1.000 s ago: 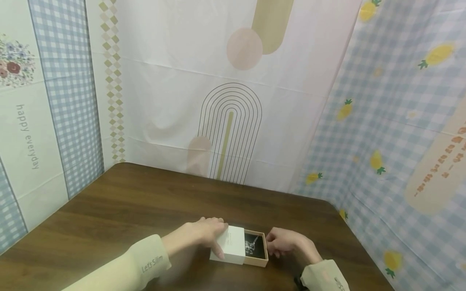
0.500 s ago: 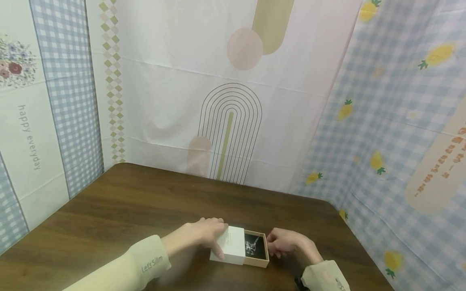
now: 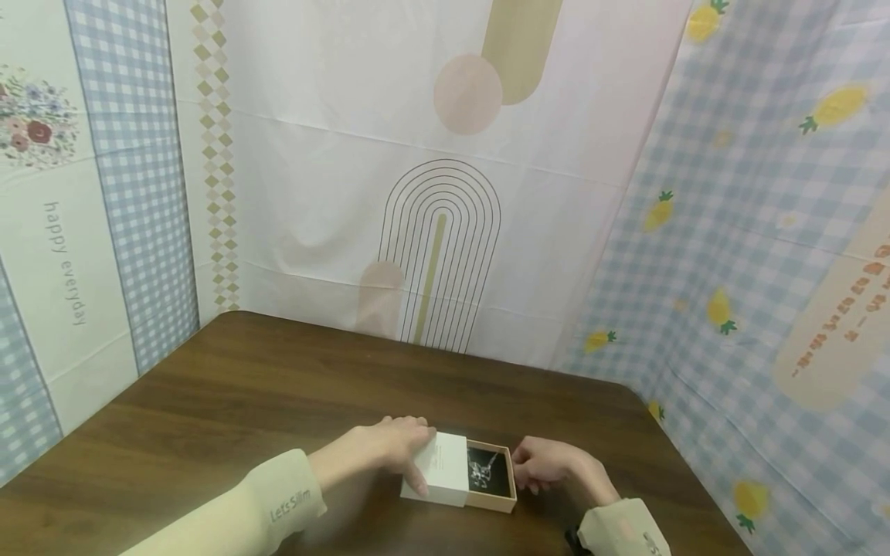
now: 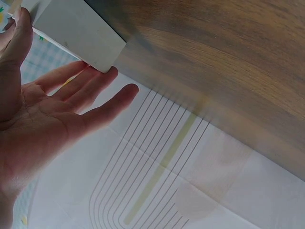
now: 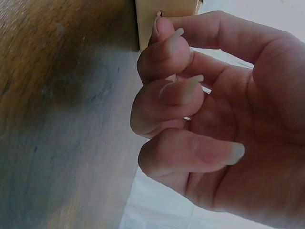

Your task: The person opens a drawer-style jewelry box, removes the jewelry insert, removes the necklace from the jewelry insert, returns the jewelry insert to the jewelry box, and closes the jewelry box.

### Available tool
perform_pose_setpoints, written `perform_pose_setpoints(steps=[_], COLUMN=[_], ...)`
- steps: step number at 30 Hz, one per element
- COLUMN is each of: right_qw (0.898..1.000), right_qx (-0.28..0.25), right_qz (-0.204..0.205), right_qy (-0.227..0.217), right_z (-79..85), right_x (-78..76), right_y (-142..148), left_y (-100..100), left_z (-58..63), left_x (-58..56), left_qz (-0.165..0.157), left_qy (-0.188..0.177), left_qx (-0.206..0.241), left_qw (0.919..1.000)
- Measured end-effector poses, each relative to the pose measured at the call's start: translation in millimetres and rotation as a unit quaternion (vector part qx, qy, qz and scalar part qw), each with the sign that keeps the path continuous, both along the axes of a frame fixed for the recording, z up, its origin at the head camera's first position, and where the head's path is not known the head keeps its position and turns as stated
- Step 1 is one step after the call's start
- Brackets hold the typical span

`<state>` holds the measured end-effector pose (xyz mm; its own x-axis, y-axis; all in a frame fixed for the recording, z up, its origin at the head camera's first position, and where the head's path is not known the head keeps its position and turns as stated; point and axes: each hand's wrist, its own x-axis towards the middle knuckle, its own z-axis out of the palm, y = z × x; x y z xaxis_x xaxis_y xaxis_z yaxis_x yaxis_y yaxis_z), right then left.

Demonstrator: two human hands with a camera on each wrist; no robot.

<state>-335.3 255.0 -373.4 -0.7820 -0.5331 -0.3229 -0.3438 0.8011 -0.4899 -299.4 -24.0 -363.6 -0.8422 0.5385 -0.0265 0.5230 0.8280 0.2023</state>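
A white cardboard box sleeve (image 3: 447, 463) lies on the brown table with its tan inner tray (image 3: 492, 503) slid partway out to the right. Inside the tray, on a black insert, is a silvery chain necklace (image 3: 480, 471); the sleeve covers the tray's left part. My left hand (image 3: 403, 445) holds the sleeve, thumb on its near side and fingers at its far side. At the tray's right end, the thumb and index finger of my right hand (image 3: 547, 462) pinch at a small slit in the end wall. Its other fingers (image 5: 167, 152) are curled in, with nothing in them.
The wood-grain table (image 3: 292, 371) reaches back to a white hanging cloth (image 3: 313, 193) with an arch print. Blue checked cloths hang along both sides, the right cloth (image 3: 737, 255) printed with pineapples.
The tray has slid slightly farther right out of the sleeve, along with my right hand. My left hand and the sleeve have stayed in place.
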Motion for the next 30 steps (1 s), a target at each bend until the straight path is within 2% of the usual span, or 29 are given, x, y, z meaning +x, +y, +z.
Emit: perform_pose_setpoints(steps=[15, 19, 22, 25, 27, 30], right_qw=[1.000, 0.998, 0.991, 0.983, 0.982, 0.984], right_qx=[-0.003, -0.008, -0.024, -0.030, -0.021, 0.001], right_qz=[-0.005, -0.030, -0.048, -0.041, -0.030, -0.030], right_qy=[-0.010, 0.046, 0.125, 0.175, 0.183, 0.174], right_z=[6.7, 12.3, 13.6, 12.2, 10.9, 9.9], right_x=[0.4, 0.6, 0.4, 0.9, 2.4, 6.4], right_y=[3.3, 3.2, -1.9, -10.3, -16.1, -23.0], left_y=[-1.0, -1.4, -1.7, -2.1, -2.3, -2.3], left_z=[0.8, 0.5, 0.1, -0.6, -1.0, -1.4], left_x=[-0.6, -1.7, -2.4, -2.5, -2.3, -2.0], left_qz=[-0.004, -0.002, 0.000, 0.000, -0.001, -0.004], left_qy=[0.001, -0.001, -0.002, -0.005, -0.006, -0.004], left_qx=[0.008, 0.010, 0.010, 0.013, 0.014, 0.016], left_qw=[1.0000, 0.9999, 0.9999, 0.9999, 0.9999, 0.9999])
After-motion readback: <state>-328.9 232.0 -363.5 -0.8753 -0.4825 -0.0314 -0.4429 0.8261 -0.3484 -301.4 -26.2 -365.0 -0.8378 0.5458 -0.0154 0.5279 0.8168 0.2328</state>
